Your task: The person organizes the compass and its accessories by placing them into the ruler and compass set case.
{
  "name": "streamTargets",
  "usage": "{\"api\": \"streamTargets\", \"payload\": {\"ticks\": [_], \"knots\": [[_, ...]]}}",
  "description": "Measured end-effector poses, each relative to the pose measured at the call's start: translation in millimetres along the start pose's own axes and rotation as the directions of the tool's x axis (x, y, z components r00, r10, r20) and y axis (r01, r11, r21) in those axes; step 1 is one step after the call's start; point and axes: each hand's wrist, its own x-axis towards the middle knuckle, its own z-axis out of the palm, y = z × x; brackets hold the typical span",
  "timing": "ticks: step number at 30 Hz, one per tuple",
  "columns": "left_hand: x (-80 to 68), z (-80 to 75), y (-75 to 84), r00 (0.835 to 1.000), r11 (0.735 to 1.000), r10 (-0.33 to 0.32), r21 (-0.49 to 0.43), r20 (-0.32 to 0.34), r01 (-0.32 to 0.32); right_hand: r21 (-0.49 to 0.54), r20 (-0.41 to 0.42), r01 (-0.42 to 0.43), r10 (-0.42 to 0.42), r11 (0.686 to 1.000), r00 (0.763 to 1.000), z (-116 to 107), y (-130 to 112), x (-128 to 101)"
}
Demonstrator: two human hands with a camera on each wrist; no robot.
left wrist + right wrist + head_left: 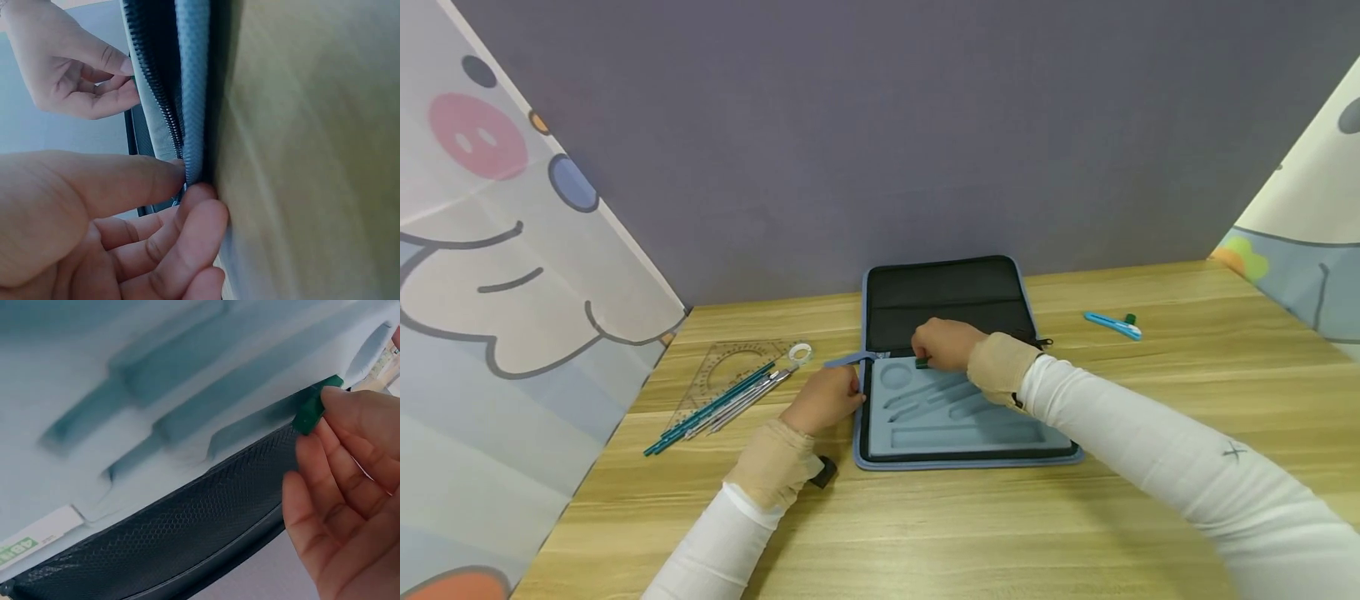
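Observation:
A zip case (970, 460) lies unfolded on the table, its black mesh lid (943, 287) raised at the back. Its grey-blue foam tray (917, 385) has shaped hollows. My left hand (826, 400) pinches the case's blue fabric edge (192, 81) between thumb and fingers at the left side. Over the back of the tray, my right hand (951, 343) pinches a small dark-green block (317, 405) at a narrow hollow. A white eraser with green print (44, 536) sits in the tray, seen in the right wrist view; the arm hides part of the tray from above.
To the left are a clear set square (700, 387), a bundle of teal pencils (715, 407) and silver drawing tools (752, 400), and a white ring (801, 353). A blue utility knife (1111, 324) and a small green piece (1130, 318) lie right. A dark object (824, 473) sits beside the left wrist.

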Motion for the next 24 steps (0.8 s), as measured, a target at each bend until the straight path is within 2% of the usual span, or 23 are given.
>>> {"api": "streamTargets", "payload": {"ticks": [24], "knots": [[1.2, 1.2, -0.3, 1.000, 1.000, -0.009, -0.001, 0.005, 0.009, 0.050, -0.064, 0.004, 0.000, 0.999, 0.998, 11.3, 6.3, -0.2]]}}
